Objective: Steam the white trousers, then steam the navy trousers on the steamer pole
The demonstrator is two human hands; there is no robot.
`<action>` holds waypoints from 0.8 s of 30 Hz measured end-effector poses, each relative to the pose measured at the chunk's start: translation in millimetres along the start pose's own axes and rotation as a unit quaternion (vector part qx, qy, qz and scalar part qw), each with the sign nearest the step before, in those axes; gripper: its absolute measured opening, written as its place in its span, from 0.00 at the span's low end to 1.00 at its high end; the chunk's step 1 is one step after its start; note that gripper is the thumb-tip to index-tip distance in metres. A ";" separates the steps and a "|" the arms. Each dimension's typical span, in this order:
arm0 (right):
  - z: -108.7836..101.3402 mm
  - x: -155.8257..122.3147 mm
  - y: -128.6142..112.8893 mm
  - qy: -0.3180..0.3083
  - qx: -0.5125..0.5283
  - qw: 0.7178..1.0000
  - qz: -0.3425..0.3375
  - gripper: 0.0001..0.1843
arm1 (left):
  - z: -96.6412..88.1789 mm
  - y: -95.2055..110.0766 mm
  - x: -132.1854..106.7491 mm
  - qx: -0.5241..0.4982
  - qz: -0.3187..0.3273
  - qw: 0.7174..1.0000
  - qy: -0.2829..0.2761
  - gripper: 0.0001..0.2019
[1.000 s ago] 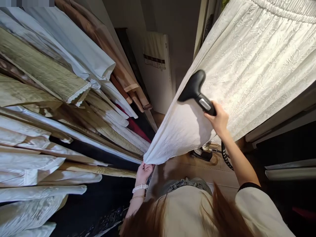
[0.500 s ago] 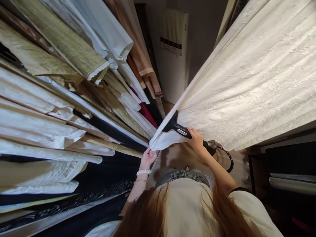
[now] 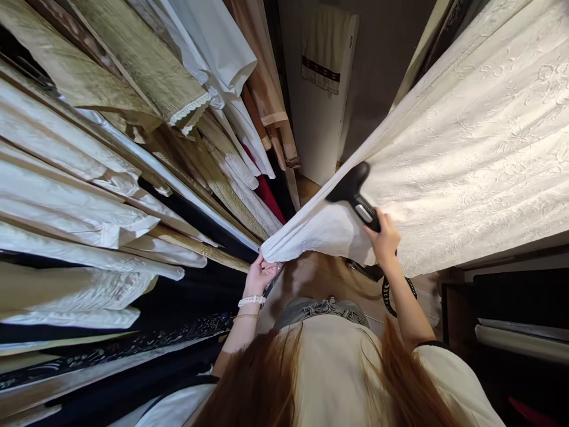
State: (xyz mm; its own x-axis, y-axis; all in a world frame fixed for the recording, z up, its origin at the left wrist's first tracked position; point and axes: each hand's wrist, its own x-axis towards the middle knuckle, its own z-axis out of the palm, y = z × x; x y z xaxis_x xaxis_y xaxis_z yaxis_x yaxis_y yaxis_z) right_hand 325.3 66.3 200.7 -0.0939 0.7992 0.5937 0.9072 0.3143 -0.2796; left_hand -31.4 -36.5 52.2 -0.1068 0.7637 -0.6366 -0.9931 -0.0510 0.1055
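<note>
A long white textured garment (image 3: 462, 166) hangs on the right and is stretched out toward me. My left hand (image 3: 260, 274) pinches its lower hem corner and pulls it taut; a white bracelet is on that wrist. My right hand (image 3: 383, 237) is wrapped round the handle of a black garment steamer (image 3: 353, 187), whose head presses against the cloth a little above the hem. A coiled black hose (image 3: 391, 296) drops from the handle behind my forearm.
A dense row of hanging cream, olive, white and tan clothes (image 3: 133, 178) fills the left side. A white panel with a draped cloth (image 3: 324, 89) stands at the far end of the narrow aisle. Dark shelving (image 3: 511, 308) is at the lower right, tiled floor below.
The steamer head went from mid-cloth down to the hem, then back up a little along the cloth. My left hand has kept its hold on the hem corner.
</note>
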 end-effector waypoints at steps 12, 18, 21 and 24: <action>-28.6 26.2 12.9 0.058 -0.013 0.995 0.079 0.27 | 0.7 -3.4 4.1 0.017 -0.029 0.999 -0.003 0.10; 17.4 -14.3 -6.4 -0.079 0.000 0.997 0.016 0.26 | -1.8 -2.3 2.5 0.016 -0.027 1.000 0.003 0.10; 39.8 -34.0 -16.0 -0.139 -0.001 0.990 -0.015 0.26 | -2.5 -0.7 0.6 0.012 -0.026 1.000 0.004 0.10; 57.2 -49.9 -23.7 -0.190 -0.001 0.981 -0.050 0.27 | -2.8 1.2 -1.3 0.006 -0.018 1.000 0.008 0.09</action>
State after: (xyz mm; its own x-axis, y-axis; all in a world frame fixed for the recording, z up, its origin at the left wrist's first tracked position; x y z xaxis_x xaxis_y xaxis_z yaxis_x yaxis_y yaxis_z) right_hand 285.1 48.3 134.5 -0.3274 0.8978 0.2946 0.8864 0.3998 -0.2332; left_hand -32.6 -39.3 51.0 -0.0714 0.7549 -0.6520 -0.9957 -0.0153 0.0912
